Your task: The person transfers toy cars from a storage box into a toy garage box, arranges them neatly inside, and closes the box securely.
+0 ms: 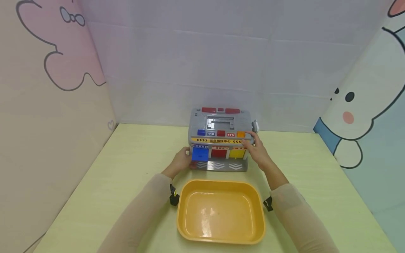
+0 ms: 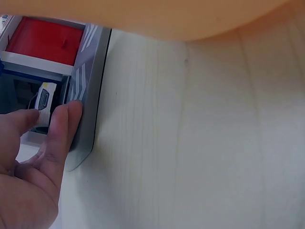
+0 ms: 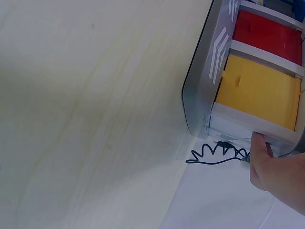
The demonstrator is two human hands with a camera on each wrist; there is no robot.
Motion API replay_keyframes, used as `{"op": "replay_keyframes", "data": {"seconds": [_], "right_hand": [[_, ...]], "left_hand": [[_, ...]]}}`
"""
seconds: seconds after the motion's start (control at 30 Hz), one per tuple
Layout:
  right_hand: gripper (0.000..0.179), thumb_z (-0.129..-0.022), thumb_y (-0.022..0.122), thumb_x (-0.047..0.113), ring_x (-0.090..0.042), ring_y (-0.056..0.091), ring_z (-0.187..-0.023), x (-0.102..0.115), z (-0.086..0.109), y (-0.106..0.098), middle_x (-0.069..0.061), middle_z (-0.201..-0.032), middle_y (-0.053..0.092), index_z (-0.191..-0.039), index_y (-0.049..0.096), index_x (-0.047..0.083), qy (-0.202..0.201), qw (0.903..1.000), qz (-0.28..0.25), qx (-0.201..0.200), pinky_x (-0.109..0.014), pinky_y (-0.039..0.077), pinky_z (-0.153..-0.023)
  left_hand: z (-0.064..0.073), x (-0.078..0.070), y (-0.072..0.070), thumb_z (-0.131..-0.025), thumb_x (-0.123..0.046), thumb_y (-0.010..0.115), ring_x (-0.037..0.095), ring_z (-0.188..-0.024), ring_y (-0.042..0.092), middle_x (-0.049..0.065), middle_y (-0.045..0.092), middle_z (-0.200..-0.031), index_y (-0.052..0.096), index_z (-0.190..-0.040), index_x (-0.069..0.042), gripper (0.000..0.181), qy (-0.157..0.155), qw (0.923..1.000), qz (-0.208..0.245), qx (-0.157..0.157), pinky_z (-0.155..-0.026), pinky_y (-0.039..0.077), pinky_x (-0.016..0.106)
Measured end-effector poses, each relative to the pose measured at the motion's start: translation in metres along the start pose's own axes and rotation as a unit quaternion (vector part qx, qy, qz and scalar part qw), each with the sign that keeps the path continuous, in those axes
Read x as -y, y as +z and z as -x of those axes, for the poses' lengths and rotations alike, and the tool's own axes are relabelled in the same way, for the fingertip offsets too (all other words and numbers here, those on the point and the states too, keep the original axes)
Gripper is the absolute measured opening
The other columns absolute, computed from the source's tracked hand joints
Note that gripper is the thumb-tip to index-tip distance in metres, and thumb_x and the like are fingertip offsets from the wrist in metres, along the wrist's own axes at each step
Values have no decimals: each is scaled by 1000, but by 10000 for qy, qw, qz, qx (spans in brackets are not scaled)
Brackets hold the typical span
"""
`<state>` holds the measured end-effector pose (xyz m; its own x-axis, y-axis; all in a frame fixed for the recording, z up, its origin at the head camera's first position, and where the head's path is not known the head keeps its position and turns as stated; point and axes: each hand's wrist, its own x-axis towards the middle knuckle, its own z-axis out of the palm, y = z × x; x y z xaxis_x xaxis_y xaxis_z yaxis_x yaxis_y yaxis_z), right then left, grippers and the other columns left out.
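A grey toy garage (image 1: 221, 135) stands at the back of the table, with blue, red (image 1: 219, 153) and yellow (image 1: 237, 153) doors. The blue door (image 1: 200, 154) is swung up. At that doorway my left hand (image 1: 181, 160) pinches a small white block-like piece with dark markings (image 2: 44, 102) between thumb and fingers. What kind of piece it is cannot be told, as the fingers cover part of it. My right hand (image 1: 257, 151) grips the right end of the garage's roof edge, beside the yellow door (image 3: 259, 93).
A yellow tray (image 1: 220, 239) lies in front of the garage, between the forearms. A small handset (image 1: 255, 125) hangs on the garage's right side, with a coiled black cord (image 3: 209, 162). A white wall (image 1: 190, 70) rises behind the table.
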<state>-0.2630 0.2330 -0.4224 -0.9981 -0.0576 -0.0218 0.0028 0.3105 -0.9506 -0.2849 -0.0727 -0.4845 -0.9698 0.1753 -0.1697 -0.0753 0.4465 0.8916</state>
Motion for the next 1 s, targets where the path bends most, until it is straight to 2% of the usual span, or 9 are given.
{"op": "replay_keyframes", "data": {"seconds": [0.23, 0.47, 0.6, 0.77, 0.9, 1.0], "right_hand": [[59, -103, 50, 33, -36, 43, -117, 0, 0, 0, -24, -129, 40, -150, 24, 11, -14, 10000, 37, 25, -52, 33, -103], [59, -103, 50, 34, -36, 43, -117, 1, 0, 0, -24, -132, 39, -151, 24, 11, 29, 10000, 60, 29, -51, 33, -103], [59, -103, 50, 34, -36, 43, -117, 0, 0, 0, -24, -131, 39, -151, 24, 11, 6, 10000, 59, 31, -51, 33, -103], [57, -103, 50, 28, -37, 43, -116, 8, 3, 0, -25, -129, 40, -150, 24, 8, 50, 9999, -66, 62, -52, 33, -103], [57, -103, 49, 27, -36, 43, -116, 9, 3, 0, -24, -130, 40, -151, 23, 8, 71, 9999, -78, 85, -51, 33, -103], [59, -103, 49, 32, -36, 43, -118, 1, 1, 0, -24, -133, 40, -151, 23, 12, 0, 10000, 25, 50, -50, 33, -103]], "left_hand": [[-1, -1, 0, -100, -17, 53, 22, -72, 68, 15, 67, -94, 42, -137, 3, 43, 14, 9999, -94, -116, -83, 53, 38], [3, -4, -3, -99, -17, 53, 20, -70, 66, 13, 68, -90, 42, -137, 2, 43, -14, 9998, -76, -182, -73, 54, 35], [6, -6, -7, -98, -14, 52, 21, -74, 65, 14, 66, -95, 44, -135, 0, 40, 48, 9993, -43, -379, -71, 54, 35], [10, -14, -9, -99, -20, 53, 25, -87, 62, 16, 62, -107, 48, -132, -1, 38, 118, 9973, 186, -697, -77, 53, 37], [14, -22, -10, -99, -17, 53, 27, -89, 62, 17, 60, -109, 50, -129, -1, 34, 306, 9942, 491, -907, -79, 53, 37], [15, -24, -12, -99, -14, 53, 28, -90, 62, 18, 59, -109, 50, -128, 0, 33, 388, 9930, 563, -962, -80, 53, 37]]}}
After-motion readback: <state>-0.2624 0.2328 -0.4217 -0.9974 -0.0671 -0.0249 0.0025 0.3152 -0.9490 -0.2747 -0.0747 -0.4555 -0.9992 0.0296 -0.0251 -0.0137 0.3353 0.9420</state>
